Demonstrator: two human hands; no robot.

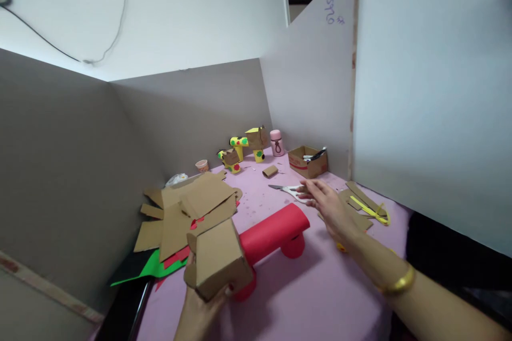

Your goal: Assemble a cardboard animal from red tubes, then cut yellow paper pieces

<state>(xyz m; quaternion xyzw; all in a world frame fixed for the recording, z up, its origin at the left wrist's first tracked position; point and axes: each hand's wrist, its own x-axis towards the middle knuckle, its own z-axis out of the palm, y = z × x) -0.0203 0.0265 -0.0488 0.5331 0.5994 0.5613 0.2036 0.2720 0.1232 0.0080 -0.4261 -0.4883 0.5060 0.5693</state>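
My left hand (pixel 204 303) grips the cardboard box head of a paper animal figure (pixel 272 232) from below and behind. The figure has a red tube body and red round legs that stand on the table, and small cardboard flaps stick out at the side of its head. My right hand (pixel 320 200), with a gold bangle at the wrist, has its fingers stretched out over the white handles of a pair of scissors (pixel 288 190). Its fingertips overlap the handles in view; whether they touch cannot be made out. The scissor blades point left.
Cardboard sheets (pixel 176 213) and red and green paper (pixel 154 269) pile up at left. Yellow spotted figures (pixel 239 142), a pink bottle (pixel 276 144), a paper cup (pixel 202 165) and a small tool box (pixel 306 165) stand at the back. Yellow strips (pixel 370 210) lie right. Grey partitions enclose the table.
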